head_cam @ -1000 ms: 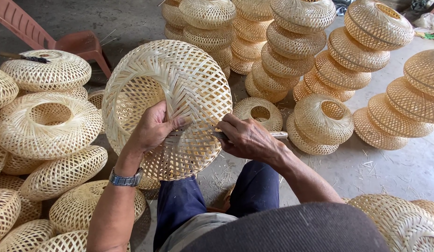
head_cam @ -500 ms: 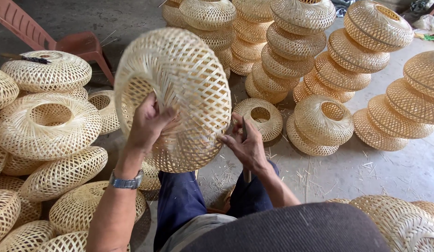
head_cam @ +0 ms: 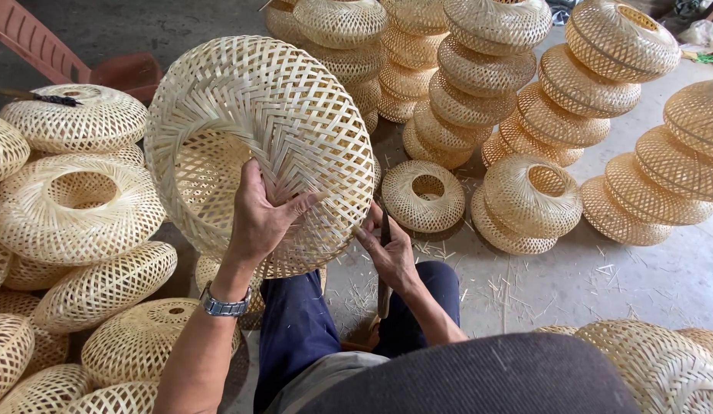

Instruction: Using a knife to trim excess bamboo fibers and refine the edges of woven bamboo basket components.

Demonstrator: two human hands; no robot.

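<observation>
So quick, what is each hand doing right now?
Left hand: closed on the rim of the large pale woven bamboo shade.
Right hand: closed around a dark slim tool, touching the shade's lower edge.

The woven shade hides the right hand's fingertips; the lower-right basket is cut off by the frame edge.

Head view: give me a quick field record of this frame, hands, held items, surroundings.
left hand: grips the rim of the woven shade, fingers inside its opening
right hand: at the shade's lower edge, holding a dark tool that points down
shade: raised and tilted, opening toward the camera
wristwatch: on the left wrist
stacks: of finished shades behind, on the concrete floor
loose shades: piled at left
red chair: top left
</observation>
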